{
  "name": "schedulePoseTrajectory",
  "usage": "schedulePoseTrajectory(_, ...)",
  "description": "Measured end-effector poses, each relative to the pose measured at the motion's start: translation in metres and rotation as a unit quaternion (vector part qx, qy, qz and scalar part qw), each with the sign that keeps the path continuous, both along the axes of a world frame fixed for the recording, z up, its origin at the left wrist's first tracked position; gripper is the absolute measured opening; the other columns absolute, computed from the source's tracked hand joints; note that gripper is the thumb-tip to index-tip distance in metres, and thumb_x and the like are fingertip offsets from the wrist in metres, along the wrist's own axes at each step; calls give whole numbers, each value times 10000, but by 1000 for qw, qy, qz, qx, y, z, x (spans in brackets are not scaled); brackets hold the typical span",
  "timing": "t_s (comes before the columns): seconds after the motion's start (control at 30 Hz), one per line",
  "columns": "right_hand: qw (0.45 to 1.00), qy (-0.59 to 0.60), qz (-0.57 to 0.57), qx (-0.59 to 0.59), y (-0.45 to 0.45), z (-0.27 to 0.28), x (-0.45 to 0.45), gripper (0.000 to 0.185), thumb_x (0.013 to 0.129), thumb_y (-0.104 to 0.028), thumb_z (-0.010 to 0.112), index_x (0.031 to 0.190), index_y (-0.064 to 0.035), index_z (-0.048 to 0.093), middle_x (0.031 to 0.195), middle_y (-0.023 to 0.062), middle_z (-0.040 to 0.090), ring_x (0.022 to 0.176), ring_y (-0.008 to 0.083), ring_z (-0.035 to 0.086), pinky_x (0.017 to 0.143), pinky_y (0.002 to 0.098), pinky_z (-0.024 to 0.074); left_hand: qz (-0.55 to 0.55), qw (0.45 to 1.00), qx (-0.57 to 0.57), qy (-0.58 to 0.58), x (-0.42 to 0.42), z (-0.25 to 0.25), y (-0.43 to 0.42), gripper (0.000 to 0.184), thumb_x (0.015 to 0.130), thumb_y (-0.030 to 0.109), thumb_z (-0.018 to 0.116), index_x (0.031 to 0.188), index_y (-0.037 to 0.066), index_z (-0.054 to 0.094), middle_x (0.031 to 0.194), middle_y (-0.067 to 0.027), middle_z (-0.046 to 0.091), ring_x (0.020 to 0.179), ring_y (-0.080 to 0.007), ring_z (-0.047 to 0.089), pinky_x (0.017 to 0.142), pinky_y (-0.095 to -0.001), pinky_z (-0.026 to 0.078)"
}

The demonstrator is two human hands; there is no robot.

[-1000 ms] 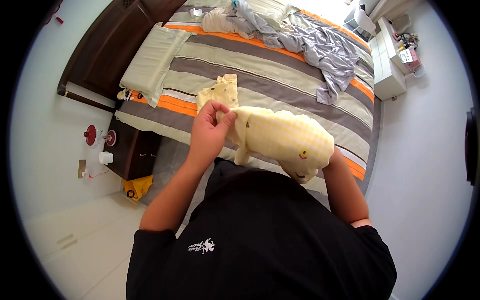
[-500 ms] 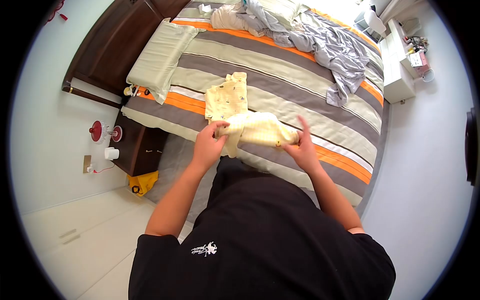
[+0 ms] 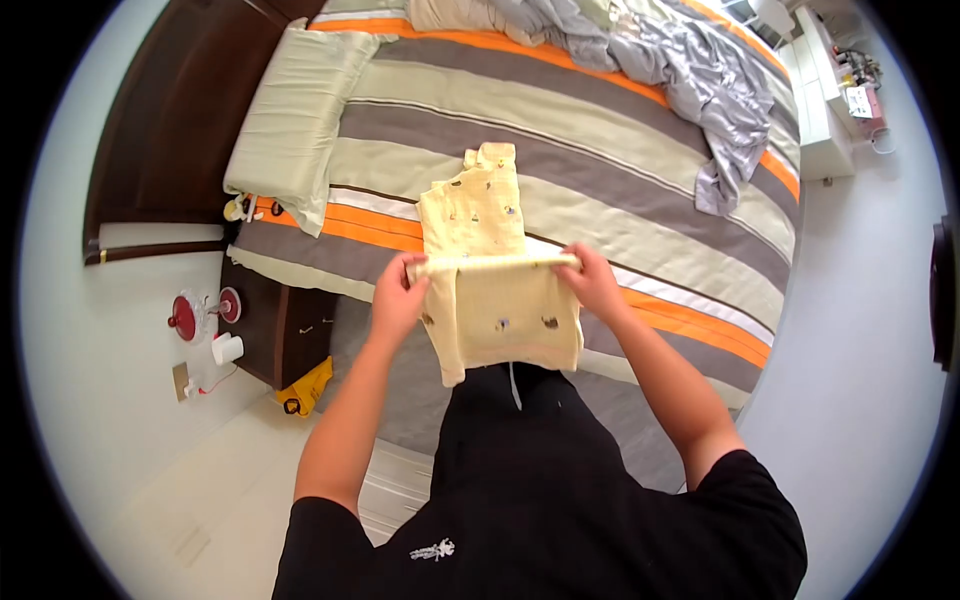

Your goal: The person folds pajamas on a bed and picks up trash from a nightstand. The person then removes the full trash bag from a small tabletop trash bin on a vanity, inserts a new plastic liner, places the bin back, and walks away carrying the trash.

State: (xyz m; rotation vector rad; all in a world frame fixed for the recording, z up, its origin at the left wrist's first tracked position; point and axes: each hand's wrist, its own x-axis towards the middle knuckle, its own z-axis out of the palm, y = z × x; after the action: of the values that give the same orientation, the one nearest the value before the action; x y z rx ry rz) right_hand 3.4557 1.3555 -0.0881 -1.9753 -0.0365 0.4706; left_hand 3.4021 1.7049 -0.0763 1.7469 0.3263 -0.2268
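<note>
A small yellow printed garment (image 3: 505, 315) is stretched between my hands, its upper edge pulled straight and its body hanging down in front of the bed's near side. A narrow sleeve-like strip hangs at its left. My left hand (image 3: 398, 300) pinches the left end of the upper edge, and my right hand (image 3: 592, 283) pinches the right end. Just beyond, more yellow cloth (image 3: 472, 212) with the same small prints lies flat on the bed. I cannot tell whether it is a separate piece, as the held edge overlaps it.
The striped bed (image 3: 610, 180) spreads ahead, with a pale pillow (image 3: 300, 115) at left and a crumpled grey blanket (image 3: 700, 90) at far right. A dark nightstand (image 3: 275, 325) stands at left, beside a yellow bag (image 3: 305, 388) on the floor. White drawers (image 3: 825, 120) are at right.
The garment was bunched over the bed; now it is drawn toward me and hangs spread out. My right hand has closed on its corner. The view has tilted down.
</note>
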Motion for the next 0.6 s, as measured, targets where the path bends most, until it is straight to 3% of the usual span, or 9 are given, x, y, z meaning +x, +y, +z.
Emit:
schedulePoseTrajectory(0.07, 994, 103, -41, -16, 23, -52, 39, 371, 869, -197, 789, 1148, -22, 618, 1082, 124, 678, 949, 195, 627, 811, 342, 511, 13, 1000, 8, 16, 40, -58, 13, 434, 918, 23, 661, 1331, 3, 528, 1158, -109, 653, 1058, -164, 641, 908, -312, 518)
schedulePoseTrajectory(0.13, 993, 59, -99, -21, 50, -125, 73, 525, 852, -222, 809, 1268, -25, 558, 1166, 157, 652, 1035, 237, 620, 877, 361, 510, 26, 999, 16, 20, 83, -131, 24, 526, 922, 95, 696, 1396, 6, 486, 1229, -157, 631, 1135, -217, 629, 957, -347, 511)
schedulePoseTrajectory(0.2, 987, 20, -154, -31, 72, -189, 88, 681, 835, -248, 828, 1389, -28, 498, 1251, 191, 626, 1120, 279, 613, 944, 379, 510, 29, 973, 217, 77, 105, -206, 30, 833, 883, 312, 774, 1524, 5, 339, 1403, -272, 499, 1312, -371, 510, 1082, -432, 437)
schedulePoseTrajectory(0.23, 982, 32, -156, -99, 80, -214, 88, 807, 811, -270, 848, 1450, -19, 425, 1312, 219, 583, 1196, 324, 577, 1005, 402, 485, 1, 966, 239, 98, 106, -237, 32, 1061, 815, 461, 815, 1566, -21, 240, 1484, -336, 381, 1382, -474, 395, 1152, -489, 359)
schedulePoseTrajectory(0.3, 973, 40, -163, -156, 90, -263, 77, 961, 751, -325, 888, 1493, 7, 376, 1393, 263, 523, 1319, 396, 506, 1099, 447, 433, -26, 953, 270, 136, 99, -283, 32, 1083, 806, 472, 820, 1559, -41, 236, 1480, -328, 391, 1376, -469, 405, 1154, -488, 357)
schedulePoseTrajectory(0.4, 963, 99, -160, -195, 95, -285, 60, 971, 740, -336, 894, 1488, 8, 380, 1416, 258, 510, 1326, 380, 509, 1095, 439, 439, -34, 920, 342, 187, 97, -302, 18, 1053, 790, 444, 841, 1510, -83, 282, 1455, -316, 431, 1353, -449, 441, 1134, -480, 382)
schedulePoseTrajectory(0.47, 970, 89, -198, -112, 93, -289, 52, 958, 733, -336, 898, 1475, 3, 395, 1390, 240, 551, 1292, 346, 553, 1070, 421, 463, 25, 969, 169, 178, 90, -319, 17, 945, 792, 379, 855, 1458, -63, 350, 1375, -293, 519, 1276, -424, 529, 1070, -464, 440)
schedulePoseTrajectory(0.53, 951, 237, -187, -62, 91, -269, 51, 859, 786, -277, 867, 1462, -5, 413, 1332, 191, 612, 1201, 296, 618, 1015, 403, 500, 28, 971, 150, 182, 78, -311, 8, 794, 820, 312, 843, 1399, -33, 424, 1301, -258, 595, 1196, -386, 602, 999, -446, 481)
schedulePoseTrajectory(0.6, 940, 284, -188, 14, 90, -269, 43, 785, 815, -239, 843, 1445, -5, 438, 1300, 165, 636, 1158, 270, 635, 991, 398, 512, 36, 980, 28, 193, 71, -309, 6, 634, 906, 227, 777, 1386, -53, 469, 1272, -199, 646, 1146, -287, 642, 966, -384, 504)
